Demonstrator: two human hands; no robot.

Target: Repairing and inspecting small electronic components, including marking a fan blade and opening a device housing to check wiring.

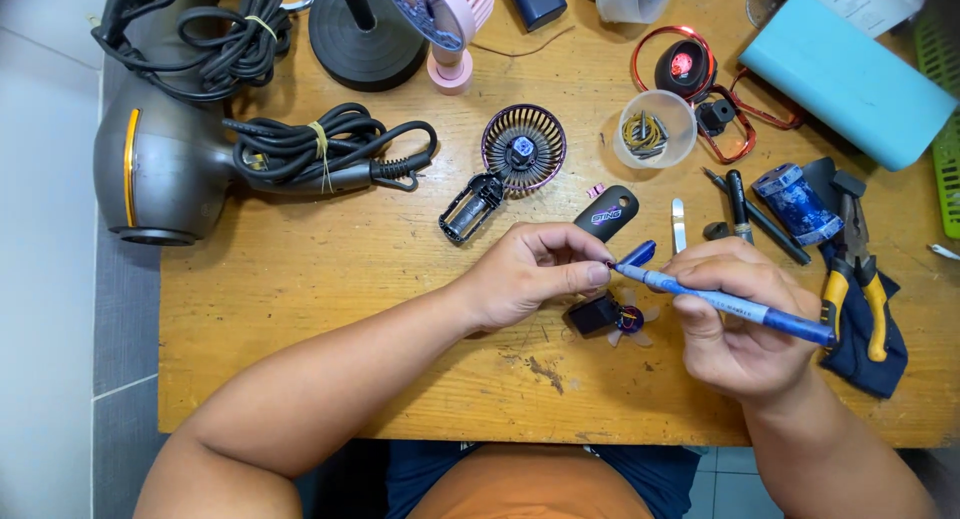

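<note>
Blue and slim, the marker pen (730, 304) lies across your right hand (740, 324), gripped there, its long axis running from lower right up-left to its tip, where your left hand (530, 274) pinches a small piece too hidden to name. Just below that tip sits a small fan blade with black motor (612, 317); beyond it a black fan casing (608, 214) and round fan grille (523, 149); right of it, yellow-handled pliers (858, 269).
</note>
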